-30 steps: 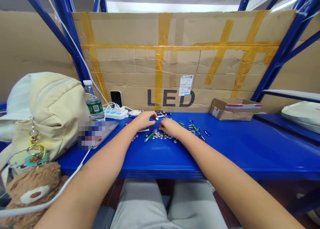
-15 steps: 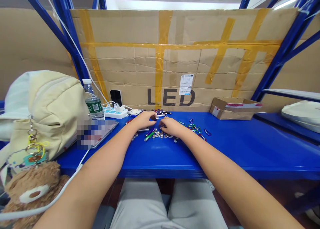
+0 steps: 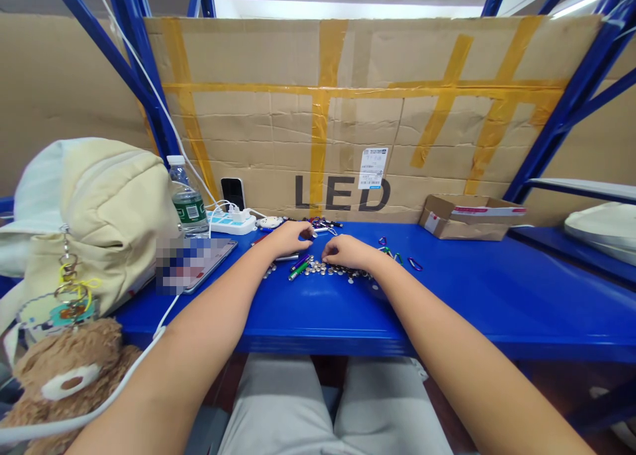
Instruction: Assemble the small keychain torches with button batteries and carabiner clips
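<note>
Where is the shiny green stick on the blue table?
In the head view, the shiny green stick lies slightly left of centre, on the near side of the shiny purple stick, beside small round silver pieces.

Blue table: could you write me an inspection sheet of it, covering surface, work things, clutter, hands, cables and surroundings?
Surface: blue table, glossy.
Work things: loose silver discs; green tube beside them; carabiners farther right.
Clutter: bag, toy bear and bottle at left.
Hands: left hand curled, right hand at the discs; what either grips is unclear.
Cables: white cable across the toy bear; others at the power strip.
Surroundings: cardboard marked LED behind; open box at right; blue frame.
</note>
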Demonstrator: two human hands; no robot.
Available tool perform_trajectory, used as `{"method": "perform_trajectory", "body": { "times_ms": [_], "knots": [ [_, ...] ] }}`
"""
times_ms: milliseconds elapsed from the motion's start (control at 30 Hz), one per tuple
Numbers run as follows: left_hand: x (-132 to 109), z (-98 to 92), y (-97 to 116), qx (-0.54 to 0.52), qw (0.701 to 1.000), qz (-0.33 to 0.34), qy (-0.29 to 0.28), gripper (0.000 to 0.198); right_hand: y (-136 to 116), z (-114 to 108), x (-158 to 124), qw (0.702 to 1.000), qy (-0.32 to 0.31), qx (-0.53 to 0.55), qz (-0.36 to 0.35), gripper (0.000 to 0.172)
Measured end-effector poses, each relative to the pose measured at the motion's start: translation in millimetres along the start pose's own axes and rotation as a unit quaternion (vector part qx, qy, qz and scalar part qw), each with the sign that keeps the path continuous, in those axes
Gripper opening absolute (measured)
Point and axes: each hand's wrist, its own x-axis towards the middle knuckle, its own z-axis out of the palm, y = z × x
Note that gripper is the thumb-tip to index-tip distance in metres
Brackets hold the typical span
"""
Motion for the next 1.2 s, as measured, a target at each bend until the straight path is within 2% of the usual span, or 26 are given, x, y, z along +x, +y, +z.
{"method": "perform_trajectory", "body": {
  "times_ms": [133, 333, 500, 667, 767, 1000, 1133, 1200],
  "knots": [
    [-0.2, -0.7, 0.9, 0.004, 1.0, 0.004, -0.004, 0.019, -5.8, -1.2, -1.8, 0.999, 0.022, -0.032, -0.001, 0.018],
    [-0.6, -0.9, 1.1, 0.002, 1.0, -0.001, -0.01, 0.022, -7.1, -1.4, -2.5, 1.0, 0.001, -0.029, 0.004, 0.025],
    [-0.3, 0.2, 0.1, 0.001, 1.0, 0.001, -0.014, 0.022, -7.3, 0.2, -1.4, 0.999, 0.002, -0.018, 0.026, 0.02],
    [0.4, 1.9, -1.9, 0.003, 1.0, 0.006, -0.019, 0.022, -2.4, 4.0, 2.5, 0.999, 0.014, -0.03, -0.011, 0.023],
    [0.7, 2.3, -1.9, 0.001, 1.0, 0.006, -0.019, 0.022, -0.6, 5.2, 5.2, 0.999, 0.015, -0.038, -0.022, 0.017],
    [2.2, 4.8, -5.2, 0.005, 1.0, 0.015, -0.018, 0.021, -1.2, 5.6, 5.0, 1.0, 0.002, -0.03, 0.009, 0.012],
    [2.0, 4.9, -6.0, -0.003, 1.0, 0.018, -0.019, 0.022, -0.5, 6.7, 4.2, 1.0, 0.014, -0.019, 0.002, 0.008],
    [1.5, 4.1, -4.7, -0.007, 1.0, 0.02, -0.02, 0.022, 0.0, 5.9, 4.4, 0.999, 0.049, -0.008, 0.0, 0.005]
  ]
}}
